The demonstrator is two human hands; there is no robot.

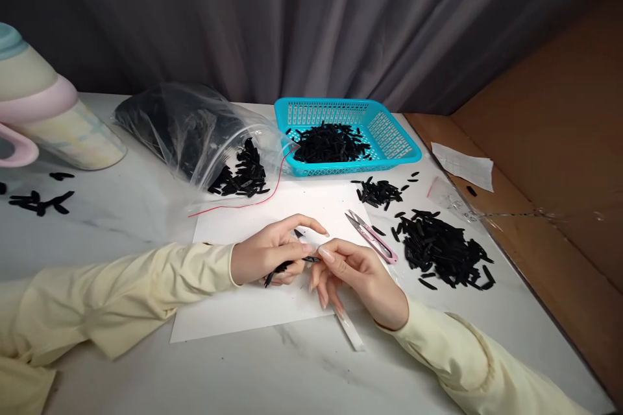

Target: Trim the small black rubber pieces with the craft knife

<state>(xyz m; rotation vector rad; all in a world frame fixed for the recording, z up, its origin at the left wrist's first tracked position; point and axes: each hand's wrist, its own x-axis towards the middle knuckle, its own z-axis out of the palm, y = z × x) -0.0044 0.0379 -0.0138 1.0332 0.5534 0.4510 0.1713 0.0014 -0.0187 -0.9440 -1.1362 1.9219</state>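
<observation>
Over a white paper sheet (214, 321), my two hands meet fingertip to fingertip. My left hand (272, 249) is closed round a few thin black pieces (276, 269) and pinches one small black strip (312, 259) that shows a pale slot. Its index finger reaches out above. At the other end of that strip, my right hand (363, 275) presses thumb and index finger together; its other fingers curl loosely below. A narrow white strip (353, 334) pokes out beneath the right fingers; whether they touch it I cannot tell. Pink-handled thread snips (372, 237) lie just beyond my right hand.
A blue basket (341, 170) holds a heap of black strips. Left of it lies an opened clear bag (195, 136) spilling strips, with a red cord (243, 205). Loose piles (442, 249) rest at right. A tumbler (63, 110) stands far left; cardboard (549, 110) borders the right.
</observation>
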